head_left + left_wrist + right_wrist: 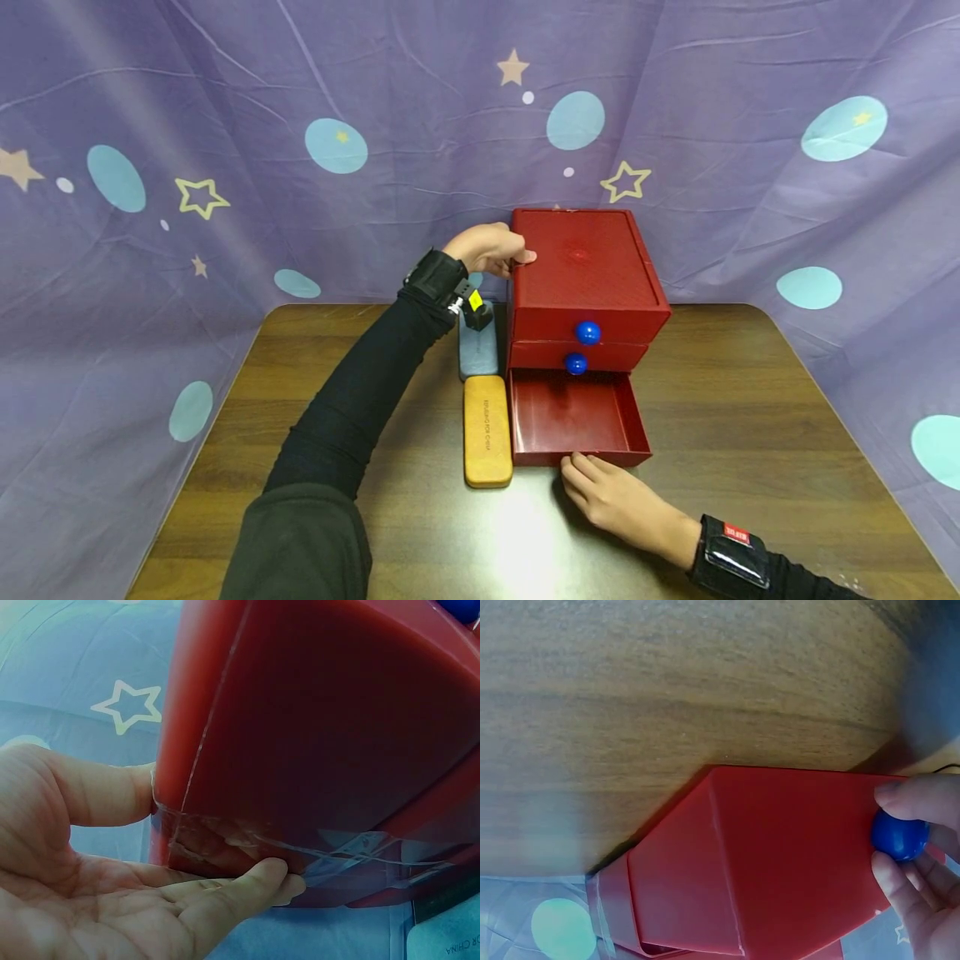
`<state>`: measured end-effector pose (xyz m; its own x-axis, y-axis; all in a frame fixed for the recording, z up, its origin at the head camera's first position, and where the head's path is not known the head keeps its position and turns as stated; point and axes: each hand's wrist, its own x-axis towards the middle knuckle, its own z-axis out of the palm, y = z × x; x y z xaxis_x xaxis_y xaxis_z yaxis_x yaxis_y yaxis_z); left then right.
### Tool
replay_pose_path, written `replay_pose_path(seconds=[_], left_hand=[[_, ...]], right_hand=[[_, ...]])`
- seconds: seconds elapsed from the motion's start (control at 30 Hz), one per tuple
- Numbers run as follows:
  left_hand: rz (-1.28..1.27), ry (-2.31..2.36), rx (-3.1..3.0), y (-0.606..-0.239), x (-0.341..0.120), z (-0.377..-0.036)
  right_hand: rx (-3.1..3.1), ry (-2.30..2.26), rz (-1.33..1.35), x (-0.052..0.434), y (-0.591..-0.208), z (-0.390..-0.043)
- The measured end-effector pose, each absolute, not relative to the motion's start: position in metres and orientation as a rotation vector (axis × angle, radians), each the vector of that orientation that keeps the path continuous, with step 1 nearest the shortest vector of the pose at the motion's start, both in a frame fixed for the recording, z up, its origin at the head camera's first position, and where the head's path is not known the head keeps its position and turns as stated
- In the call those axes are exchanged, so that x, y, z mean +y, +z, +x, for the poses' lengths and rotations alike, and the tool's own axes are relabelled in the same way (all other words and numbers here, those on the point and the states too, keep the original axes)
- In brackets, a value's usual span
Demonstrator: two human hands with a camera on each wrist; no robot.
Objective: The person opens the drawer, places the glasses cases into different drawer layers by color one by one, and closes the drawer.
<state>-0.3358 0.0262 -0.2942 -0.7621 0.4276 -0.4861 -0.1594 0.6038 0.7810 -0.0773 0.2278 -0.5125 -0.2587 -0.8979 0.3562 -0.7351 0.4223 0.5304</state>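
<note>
A red drawer cabinet [577, 258] stands at the back of the table with its bottom drawer [573, 412] pulled out, bare inside. My left hand [491, 247] holds the cabinet's upper left rear corner, thumb over the top edge and fingers against the side. In the left wrist view, those fingers [247, 892] lie along the red plastic. At the drawer's front my right hand [618, 504] pinches a round blue knob [900, 836] between thumb and fingers; the head view hides this knob. The upper two drawers are closed, each with a blue knob.
A yellow flat case [487, 429] lies close along the open drawer's left side. Behind it a blue-grey case [478, 346] sits beside the cabinet, partly under my left wrist. A purple patterned curtain [420, 100] hangs behind the wooden table [750, 433].
</note>
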Motion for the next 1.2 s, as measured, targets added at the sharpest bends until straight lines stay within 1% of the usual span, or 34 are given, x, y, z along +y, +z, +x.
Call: replay_pose_path(seconds=[1.2], left_hand=[[0.198, 1.146, 2.184, -0.2963, 0.0261, -0.3355]], right_hand=[[-2.101, -0.338, 1.379, 0.2181, -0.5062, -0.0703]])
